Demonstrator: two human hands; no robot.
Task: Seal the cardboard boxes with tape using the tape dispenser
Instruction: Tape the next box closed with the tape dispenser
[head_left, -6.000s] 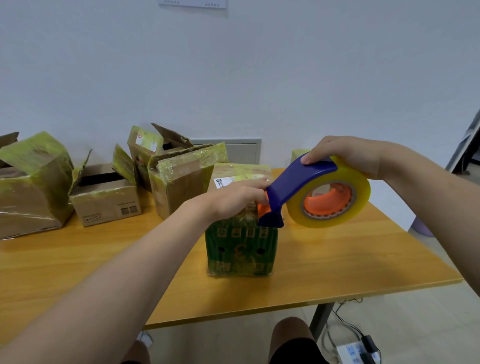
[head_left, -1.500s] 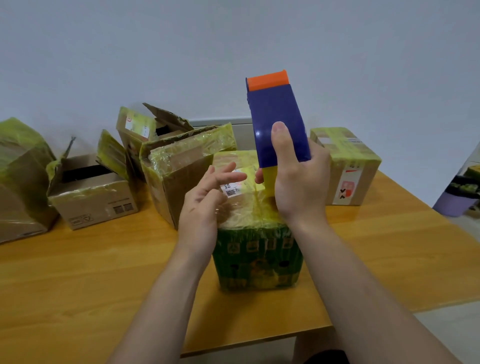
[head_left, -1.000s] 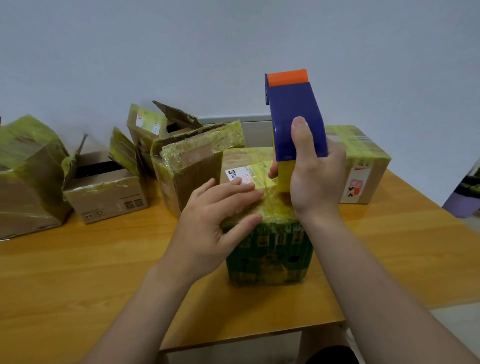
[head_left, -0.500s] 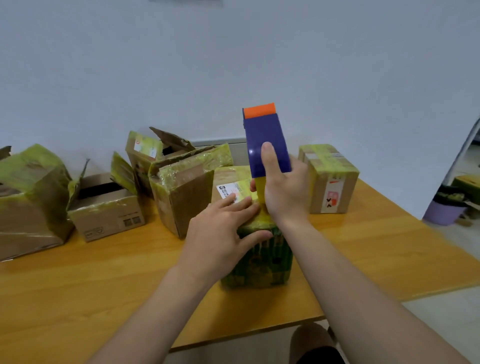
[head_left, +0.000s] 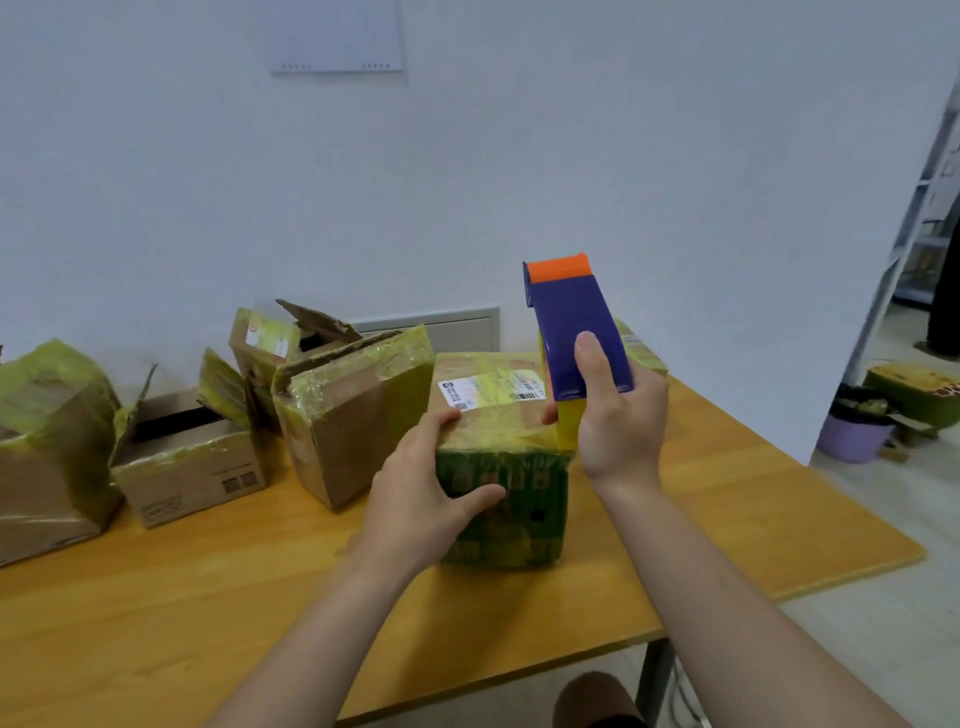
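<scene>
One wooden table (head_left: 156, 623) carries six cardboard boxes (head_left: 353, 415): the green-printed box (head_left: 504, 499) at centre, four from its nine to eleven o'clock, the leftmost box (head_left: 47, 441) cut off by the frame, and a sixth box (head_left: 641, 353) at one o'clock, mostly hidden behind the one tape dispenser (head_left: 576, 332). The right hand (head_left: 623, 426) grips the dispenser upright at the green-printed box's top-right edge; the left hand (head_left: 421, 499) clasps that box's left corner.

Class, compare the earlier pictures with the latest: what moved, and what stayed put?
The left hand slid from flat on top of the green box to its near left corner, gripping it, thumb on the front. The right hand still holds the tape dispenser upright at the box's right edge. Box and neighbouring boxes stayed put.
</scene>
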